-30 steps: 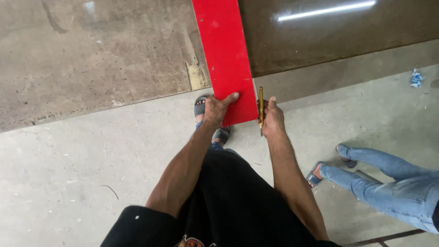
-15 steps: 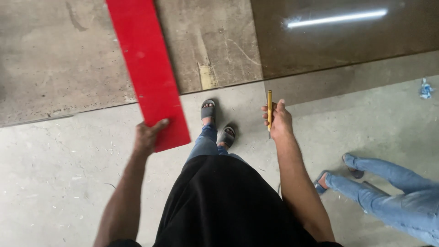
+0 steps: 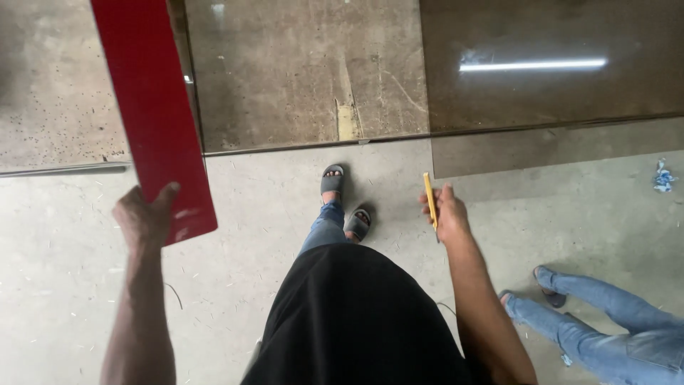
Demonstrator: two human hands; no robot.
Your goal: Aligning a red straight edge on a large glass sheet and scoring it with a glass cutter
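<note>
While a wide grey concrete floor (image 3: 271, 235) fills the lower part of the view, large brown glossy sheets (image 3: 306, 71) lie flat across the top, one mirroring a strip of ceiling light. Next in size comes the long red panel (image 3: 153, 114), tilted, running from the upper left edge down to the left hand (image 3: 146, 217), whose fingers and thumb are clamped on its lower end, lifted clear of the floor. At the lower right, another person's legs in blue jeans (image 3: 613, 331) stretch along the floor, well apart from the panel. The right hand (image 3: 449, 214) is closed around a slim yellow pencil (image 3: 429, 199), pointing up and away.
</note>
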